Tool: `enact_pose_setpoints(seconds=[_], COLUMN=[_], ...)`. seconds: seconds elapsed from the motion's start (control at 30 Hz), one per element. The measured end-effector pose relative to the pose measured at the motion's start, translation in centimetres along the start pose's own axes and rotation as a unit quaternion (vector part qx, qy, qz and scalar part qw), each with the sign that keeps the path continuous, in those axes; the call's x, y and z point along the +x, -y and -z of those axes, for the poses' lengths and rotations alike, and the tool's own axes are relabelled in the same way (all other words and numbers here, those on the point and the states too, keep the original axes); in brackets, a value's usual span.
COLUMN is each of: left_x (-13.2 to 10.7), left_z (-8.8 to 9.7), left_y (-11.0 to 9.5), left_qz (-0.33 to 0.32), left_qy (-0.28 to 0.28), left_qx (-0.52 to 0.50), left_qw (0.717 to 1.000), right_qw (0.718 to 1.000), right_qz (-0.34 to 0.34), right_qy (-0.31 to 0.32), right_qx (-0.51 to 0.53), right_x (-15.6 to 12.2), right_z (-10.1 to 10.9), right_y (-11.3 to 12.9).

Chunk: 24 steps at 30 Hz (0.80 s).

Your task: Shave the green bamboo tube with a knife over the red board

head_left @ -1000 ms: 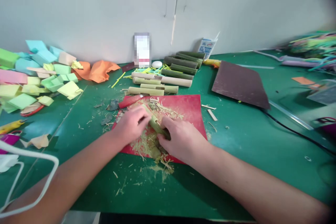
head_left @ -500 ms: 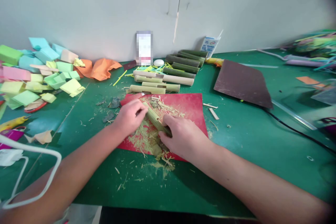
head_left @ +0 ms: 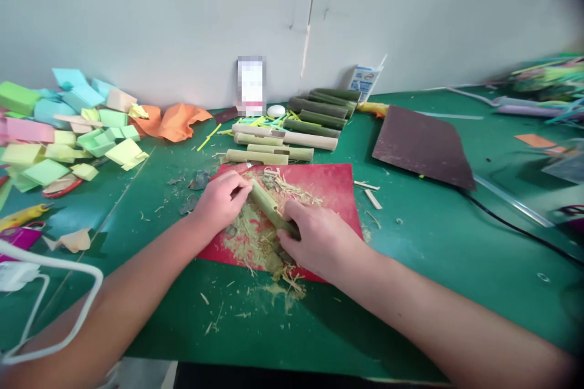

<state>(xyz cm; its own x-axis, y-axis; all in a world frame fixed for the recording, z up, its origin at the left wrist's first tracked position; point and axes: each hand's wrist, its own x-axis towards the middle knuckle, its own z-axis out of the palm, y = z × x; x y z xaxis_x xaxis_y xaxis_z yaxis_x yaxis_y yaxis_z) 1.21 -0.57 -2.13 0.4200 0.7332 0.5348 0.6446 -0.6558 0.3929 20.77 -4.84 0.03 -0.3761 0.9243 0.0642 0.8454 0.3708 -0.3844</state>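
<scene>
My right hand (head_left: 314, 234) is closed around the near end of a green bamboo tube (head_left: 265, 200) with a notch cut in its side. The tube slants over a red sheet (head_left: 336, 188), its far end pointing up and left. Beside that far end is my left hand (head_left: 223, 197), thumb and fingers pinched together; whatever they may hold is hidden. Bamboo shavings and dust (head_left: 249, 237) cover much of the sheet. A red-handled tool (head_left: 229, 170) with a metal tip lies just behind my left hand, partly covered by it.
Cut bamboo tubes (head_left: 303, 138) lie in rows behind the sheet. A phone (head_left: 251, 85) leans on the wall, near a drink carton (head_left: 365, 80). Coloured paper pieces (head_left: 68, 134) crowd the left. A dark board (head_left: 424, 146) lies right; a white cable (head_left: 98, 292) loops front left.
My left hand has shifted slightly left, away from the tube's far end. My right hand and the tube have hardly moved.
</scene>
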Motion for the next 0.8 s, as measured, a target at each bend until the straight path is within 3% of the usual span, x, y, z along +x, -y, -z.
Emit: enact_pose_setpoints(seconds=[0.13, 0.27, 0.4, 0.53, 0.67, 0.8], left_x=[0.0, 0.1, -0.1, -0.1, 0.2, 0.6], left_z=[-0.1, -0.1, -0.2, -0.3, -0.4, -0.2], left_y=[0.4, 0.3, -0.1, -0.4, -0.5, 0.3], left_qz=[-0.007, 0.003, -0.014, -0.011, -0.035, -0.011], left_qy=[0.043, -0.005, 0.055, 0.007, 0.068, -0.018], left_qx=[-0.038, -0.019, -0.038, -0.011, -0.031, -0.002], left_qw=[0.998, 1.0, 0.998, 1.0, 0.997, 1.0], right_qw=[1.0, 1.0, 1.0, 1.0, 1.0, 1.0], right_qz=[0.005, 0.003, 0.009, 0.003, 0.008, -0.006], right_qy=[0.0, -0.001, -0.003, -0.004, 0.001, 0.005], right_qx=[0.002, 0.007, 0.008, -0.003, -0.003, -0.003], right_x=[0.0, 0.0, 0.0, 0.0, 0.0, 0.0], right_z=[0.0, 0.0, 0.0, 0.0, 0.0, 0.1], right_y=[0.0, 0.0, 0.0, 0.0, 0.1, 0.1])
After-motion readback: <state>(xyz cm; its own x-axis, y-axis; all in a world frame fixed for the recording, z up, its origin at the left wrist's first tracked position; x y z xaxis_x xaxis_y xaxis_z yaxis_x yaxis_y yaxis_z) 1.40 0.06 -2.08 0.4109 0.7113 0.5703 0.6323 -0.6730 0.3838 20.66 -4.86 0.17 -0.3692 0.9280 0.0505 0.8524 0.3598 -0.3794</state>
